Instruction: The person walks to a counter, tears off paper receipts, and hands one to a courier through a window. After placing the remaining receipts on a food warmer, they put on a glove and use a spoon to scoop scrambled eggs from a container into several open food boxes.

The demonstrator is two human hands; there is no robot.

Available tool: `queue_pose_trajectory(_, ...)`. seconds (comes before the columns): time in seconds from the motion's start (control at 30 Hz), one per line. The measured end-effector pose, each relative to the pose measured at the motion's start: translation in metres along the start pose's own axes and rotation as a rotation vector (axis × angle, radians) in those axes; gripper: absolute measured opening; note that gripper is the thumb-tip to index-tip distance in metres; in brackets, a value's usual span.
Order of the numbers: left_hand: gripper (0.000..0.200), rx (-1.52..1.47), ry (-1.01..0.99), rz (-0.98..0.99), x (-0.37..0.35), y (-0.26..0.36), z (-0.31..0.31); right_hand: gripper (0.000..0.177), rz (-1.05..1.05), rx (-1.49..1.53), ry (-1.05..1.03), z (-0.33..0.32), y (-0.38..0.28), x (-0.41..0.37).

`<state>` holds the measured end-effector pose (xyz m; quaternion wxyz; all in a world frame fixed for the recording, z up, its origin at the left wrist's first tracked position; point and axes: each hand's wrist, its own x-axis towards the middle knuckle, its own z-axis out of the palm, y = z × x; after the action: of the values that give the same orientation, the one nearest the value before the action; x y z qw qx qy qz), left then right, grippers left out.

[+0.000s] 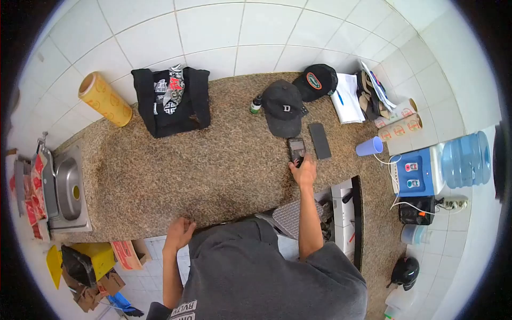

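My right arm reached straight out, the right hand (304,172) in a closed grip on the near end of the smartphone (296,149), which lay on the tabletop (186,170) below a black cap (282,106). My left hand (180,232) rested at the tabletop's near edge, its grip open.

Phone (296,147) bottom behind right hand (305,173)

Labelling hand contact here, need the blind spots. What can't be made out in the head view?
All head view.
- Right hand on phone: its grip is hidden under the fingers; holding or just touching, cannot tell.
- Phone screen: too small, partly covered by that hand.
- Left hand at counter edge: fingers curled, palm side hidden.
- Bottle label: too small.
- Black bag: contents mostly hidden by its walls.
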<state>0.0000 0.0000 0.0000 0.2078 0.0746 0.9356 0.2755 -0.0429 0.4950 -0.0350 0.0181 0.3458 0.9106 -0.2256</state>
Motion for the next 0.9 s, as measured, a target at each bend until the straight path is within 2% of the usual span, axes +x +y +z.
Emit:
queue_pose_trajectory(0.07, 0.037, -0.15, 0.001, -0.059, -0.01, -0.025, 0.019, 0.079, -0.042, -0.047, 0.194, 0.007, -0.008, 0.002)
queue_pose_trajectory(0.1, 0.037, -0.158, -0.056, -0.126, -0.063, -0.038, 0.02, 0.079, -0.026, -0.087, 0.119, 0.006, -0.004, -0.039)
queue_pose_trajectory(0.17, 0.039, -0.1, -0.024, -0.245, -0.082, -0.065, 0.034, 0.071, -0.237, -0.282, 0.416, 0.017, -0.037, -0.05)
queue_pose_trajectory(0.2, 0.039, -0.108, -0.009, -0.265, -0.094, -0.077, 0.046, 0.062, -0.367, -0.245, 0.519, 0.016, -0.062, -0.06)
queue_pose_trajectory(0.27, 0.039, -0.411, 0.06, -0.581, -0.141, -0.102, 0.072, 0.046, -0.513, -0.002, 0.349, 0.019, -0.11, -0.098)
queue_pose_trajectory(0.3, 0.039, -0.43, 0.091, -0.619, -0.17, -0.126, 0.097, 0.037, -0.594, 0.109, 0.252, 0.024, -0.136, -0.121)
queue_pose_trajectory(0.33, 0.038, -0.537, 0.157, -0.773, -0.205, -0.152, 0.127, 0.03, -0.685, 0.224, 0.14, 0.034, -0.158, -0.146)
queue_pose_trajectory(0.37, 0.038, -0.654, 0.241, -0.935, -0.237, -0.16, 0.149, 0.027, -0.775, 0.307, 0.02, 0.047, -0.176, -0.17)
queue_pose_trajectory(0.4, 0.037, -0.669, 0.242, -1.096, -0.265, -0.151, 0.149, 0.027, -0.877, 0.398, -0.119, 0.061, -0.193, -0.195)
queue_pose_trajectory(0.43, 0.036, -0.611, 0.176, -1.148, -0.309, -0.18, 0.196, 0.027, -0.964, 0.429, -0.209, 0.076, -0.203, -0.219)
queue_pose_trajectory(0.5, 0.035, -0.497, 0.031, -1.241, -0.393, -0.231, 0.28, 0.032, -1.18, 0.297, -0.649, 0.104, -0.219, -0.268)
queue_pose_trajectory(0.57, 0.034, -0.556, -0.021, -1.296, -0.426, -0.206, 0.305, 0.037, -1.283, 0.212, -0.857, 0.117, -0.239, -0.313)
queue_pose_trajectory(0.63, 0.032, -0.64, 0.012, -1.269, -0.44, -0.196, 0.331, 0.034, -1.509, 0.129, -0.945, 0.158, -0.241, -0.345)
queue_pose_trajectory(0.7, 0.031, -0.713, 0.115, -1.176, -0.439, -0.213, 0.381, 0.028, -1.57, 0.049, -1.053, 0.193, -0.247, -0.375)
queue_pose_trajectory(0.77, 0.03, -0.792, 0.315, -1.025, -0.43, -0.247, 0.43, 0.025, -1.504, 0.053, -1.135, 0.258, -0.236, -0.392)
queue_pose_trajectory(0.8, 0.03, -0.832, 0.4, -1.077, -0.437, -0.261, 0.43, 0.025, -1.45, -0.021, -1.252, 0.318, -0.224, -0.384)
queue_pose_trajectory(0.83, 0.031, -0.71, 0.334, -1.142, -0.448, -0.266, 0.422, 0.025, -1.39, -0.1, -1.36, 0.377, -0.213, -0.377)
queue_pose_trajectory(0.87, 0.033, -0.6, 0.252, -1.206, -0.461, -0.26, 0.406, 0.026, -1.128, -0.219, -1.515, 0.396, -0.217, -0.387)
queue_pose_trajectory(0.9, 0.035, -0.658, 0.377, -1.323, -0.482, -0.251, 0.383, 0.026, -0.849, -0.347, -1.627, 0.411, -0.217, -0.401)
